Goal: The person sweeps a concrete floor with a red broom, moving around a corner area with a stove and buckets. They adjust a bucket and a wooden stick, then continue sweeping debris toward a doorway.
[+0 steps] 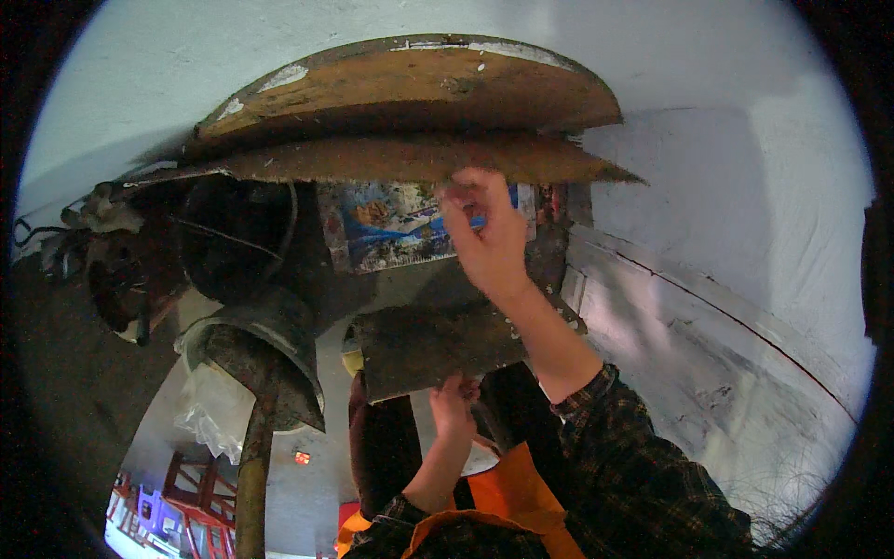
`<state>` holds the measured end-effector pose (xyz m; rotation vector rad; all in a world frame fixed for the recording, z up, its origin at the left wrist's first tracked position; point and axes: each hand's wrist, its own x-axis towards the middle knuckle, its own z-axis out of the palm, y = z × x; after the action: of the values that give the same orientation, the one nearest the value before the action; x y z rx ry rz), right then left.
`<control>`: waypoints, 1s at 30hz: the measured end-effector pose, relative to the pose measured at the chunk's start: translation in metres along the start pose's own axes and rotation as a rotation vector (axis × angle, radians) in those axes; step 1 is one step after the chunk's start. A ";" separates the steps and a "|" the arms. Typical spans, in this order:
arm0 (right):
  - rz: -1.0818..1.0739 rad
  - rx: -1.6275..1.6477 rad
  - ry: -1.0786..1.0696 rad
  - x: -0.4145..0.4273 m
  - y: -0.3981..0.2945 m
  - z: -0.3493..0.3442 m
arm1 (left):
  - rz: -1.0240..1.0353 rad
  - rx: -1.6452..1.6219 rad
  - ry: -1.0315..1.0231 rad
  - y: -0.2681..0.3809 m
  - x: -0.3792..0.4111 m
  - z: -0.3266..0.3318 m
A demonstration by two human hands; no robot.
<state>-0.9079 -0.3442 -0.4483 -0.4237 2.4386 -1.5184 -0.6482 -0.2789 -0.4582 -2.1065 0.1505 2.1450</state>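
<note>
My left hand is at the near edge of a dark, worn panel, its fingers bent around that edge. The panel lies level in front of my knees, with something yellow showing under its left end. Farther forward, my right hand is raised with curled fingers and looks blurred. It overlaps the ragged lower edge of a brown board; whether it touches the board cannot be told. Behind that hand is a colourful printed sheet or box, scuffed and dirty.
A rounded wooden board leans on the pale wall. To the left are a black bucket, a dirty machine, a shovel with a wooden handle and a clear plastic bag. Red wooden stools stand farther off.
</note>
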 end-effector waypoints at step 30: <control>0.124 0.076 -0.200 -0.033 -0.007 -0.015 | 0.055 0.049 0.046 0.015 0.007 0.013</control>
<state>-0.8815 -0.3225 -0.4337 -0.3818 2.2050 -1.4381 -0.6637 -0.2916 -0.4649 -2.1497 0.2667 2.1006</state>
